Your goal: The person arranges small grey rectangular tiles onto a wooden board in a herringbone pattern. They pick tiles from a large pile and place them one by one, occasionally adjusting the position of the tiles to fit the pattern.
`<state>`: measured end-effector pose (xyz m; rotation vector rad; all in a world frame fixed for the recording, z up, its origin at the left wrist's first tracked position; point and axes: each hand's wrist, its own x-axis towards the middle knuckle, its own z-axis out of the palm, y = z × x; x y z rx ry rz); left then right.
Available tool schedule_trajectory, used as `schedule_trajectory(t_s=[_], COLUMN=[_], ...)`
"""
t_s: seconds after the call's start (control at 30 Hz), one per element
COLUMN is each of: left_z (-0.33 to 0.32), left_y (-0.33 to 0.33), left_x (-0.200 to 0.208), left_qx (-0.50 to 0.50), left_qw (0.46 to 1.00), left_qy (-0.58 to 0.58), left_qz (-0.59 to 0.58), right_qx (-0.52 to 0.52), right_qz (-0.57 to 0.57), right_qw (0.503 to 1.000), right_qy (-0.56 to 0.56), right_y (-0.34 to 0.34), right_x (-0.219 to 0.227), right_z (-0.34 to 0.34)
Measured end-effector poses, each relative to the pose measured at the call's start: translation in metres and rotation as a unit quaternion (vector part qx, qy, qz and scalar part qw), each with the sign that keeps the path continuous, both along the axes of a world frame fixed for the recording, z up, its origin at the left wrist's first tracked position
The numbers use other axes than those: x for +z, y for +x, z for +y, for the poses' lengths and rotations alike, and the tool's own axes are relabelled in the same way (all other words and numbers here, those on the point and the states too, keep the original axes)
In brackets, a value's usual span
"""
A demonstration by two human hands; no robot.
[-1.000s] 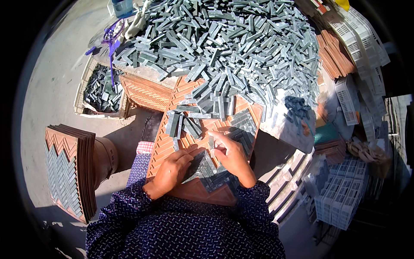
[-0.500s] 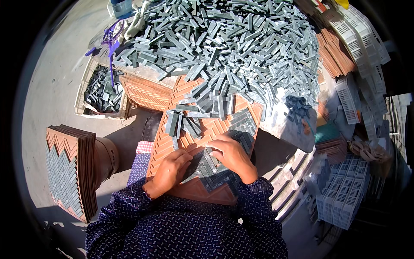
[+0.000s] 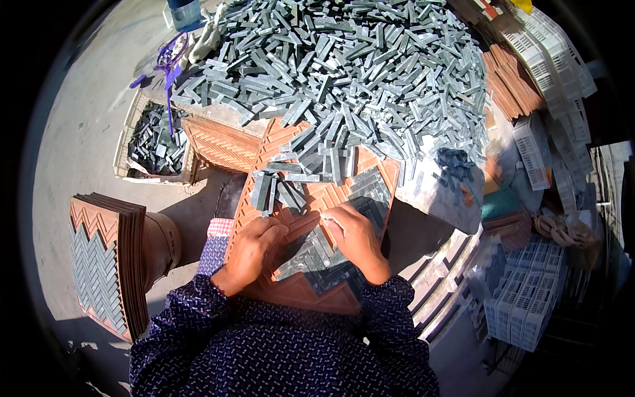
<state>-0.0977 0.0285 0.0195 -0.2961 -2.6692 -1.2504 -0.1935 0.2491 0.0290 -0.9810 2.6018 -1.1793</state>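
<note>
An orange herringbone-grooved tray [image 3: 327, 301] lies tilted before me, its near edge against my body. Dark grey-green stone strips [image 3: 317, 248] fill its near and right grooves in a zigzag. My left hand [image 3: 254, 251] rests over the left side, fingers curled in beside the laid strips. On the tray's middle, my right hand [image 3: 357, 241] has thumb and forefinger drawn together at the edge of the laid strips. Whatever either hand's fingertips hold is hidden or too small to name. Loose strips [image 3: 281, 192] are bunched on the tray just beyond my hands.
A large heap of stone strips [image 3: 344, 59] covers the surface ahead. At left are a crate of dark pieces [image 3: 120, 155], leaning orange trays [image 3: 221, 145] and a stack of trays [image 3: 96, 264] beside a round drum [image 3: 162, 245]. White plastic baskets [image 3: 526, 298] stand at right.
My left hand has shifted slightly left, and my right hand slightly left and nearer the loose strips. More of the laid strips between my hands now shows.
</note>
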Motion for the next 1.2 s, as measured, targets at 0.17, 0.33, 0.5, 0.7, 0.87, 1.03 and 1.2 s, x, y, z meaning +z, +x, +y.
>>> schedule_trajectory(t_s=[0.17, 0.33, 0.5, 0.7, 0.87, 1.03, 1.2], left_z=[-0.001, -0.012, -0.02, -0.022, -0.02, -0.018, -0.001], left_y=[-0.038, -0.057, -0.06, -0.062, -0.065, -0.05, -0.016], left_x=[0.0, 0.002, 0.004, 0.001, 0.007, 0.023, 0.005], left_qx=[0.023, -0.017, -0.013, -0.023, -0.021, -0.011, -0.021], left_qw=[0.996, 0.988, 0.989, 0.983, 0.979, 0.985, 0.981], left_qy=[-0.07, -0.146, -0.139, -0.173, -0.189, -0.163, -0.191], left_qz=[0.052, 0.048, 0.042, 0.057, 0.077, 0.063, 0.038], right_qx=[-0.027, 0.005, -0.032, -0.057, -0.031, -0.075, -0.056], right_qz=[0.063, -0.009, 0.035, 0.012, 0.029, -0.022, -0.096], right_qw=[0.998, 1.0, 0.997, 0.986, 0.995, 0.997, 0.994], right_qy=[0.0, -0.004, 0.067, 0.158, 0.091, -0.016, 0.002], right_y=[-0.011, -0.023, -0.015, 0.004, 0.0, -0.006, -0.001], right_x=[-0.004, -0.01, 0.001, 0.015, 0.009, 0.001, 0.001], right_z=[-0.042, -0.046, -0.035, -0.012, -0.028, -0.015, -0.006])
